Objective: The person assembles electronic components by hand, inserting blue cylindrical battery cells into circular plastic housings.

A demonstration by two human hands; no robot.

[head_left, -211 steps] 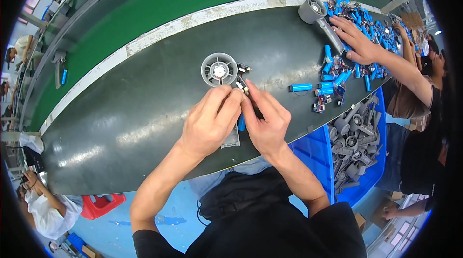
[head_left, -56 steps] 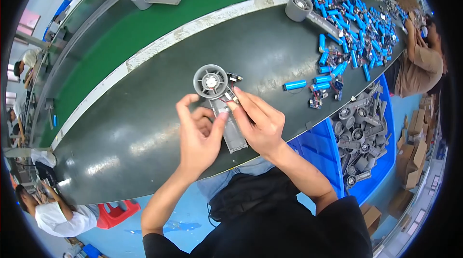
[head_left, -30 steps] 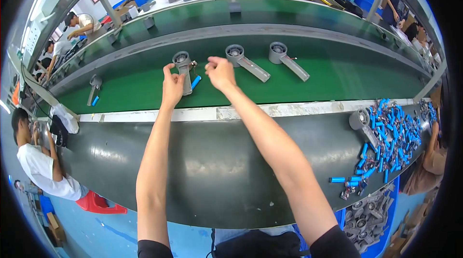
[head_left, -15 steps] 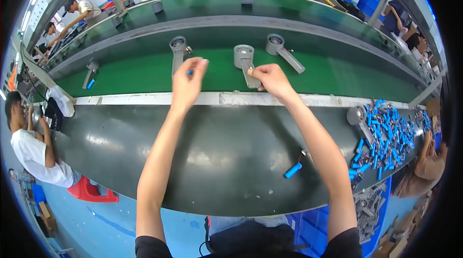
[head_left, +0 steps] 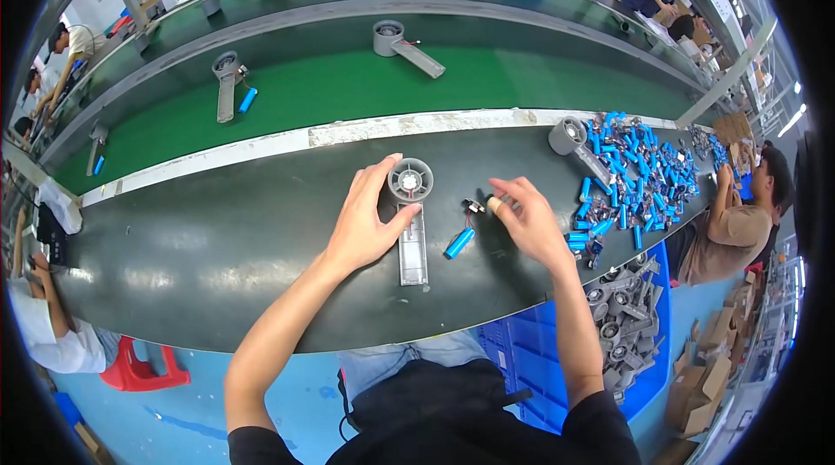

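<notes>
1. Resting at the centre of the frame, the left hand (head_left: 365,226) lies spread on the dark worktop (head_left: 217,239), its thumb and fingertips loosely cupping the left side of a grey fan housing (head_left: 410,213) without closing on it.
2. The housing has a round ring at the top and a long flat handle pointing down the frame; it lies flat on the worktop.
3. The right hand (head_left: 532,226), just right of centre, pinches a small tan part (head_left: 494,203) between thumb and fingertips, the other fingers curled.
4. One blue cylindrical cell (head_left: 459,243) lies tilted on the worktop between the two hands, thin wires running from it up towards the pinched part.
5. Two more grey housings (head_left: 228,82) sit on the green belt (head_left: 348,86) in the upper half of the frame, one with a blue cell beside it.
6. A further grey housing (head_left: 574,141) lies at the right edge of the worktop, touching a heap of blue cells (head_left: 635,178) too many to count.
7. A blue bin (head_left: 522,352) at the lower right holds a pile of grey housings (head_left: 622,326).
8. Brown cardboard boxes (head_left: 718,378) stand on the floor at the far lower right.
</notes>
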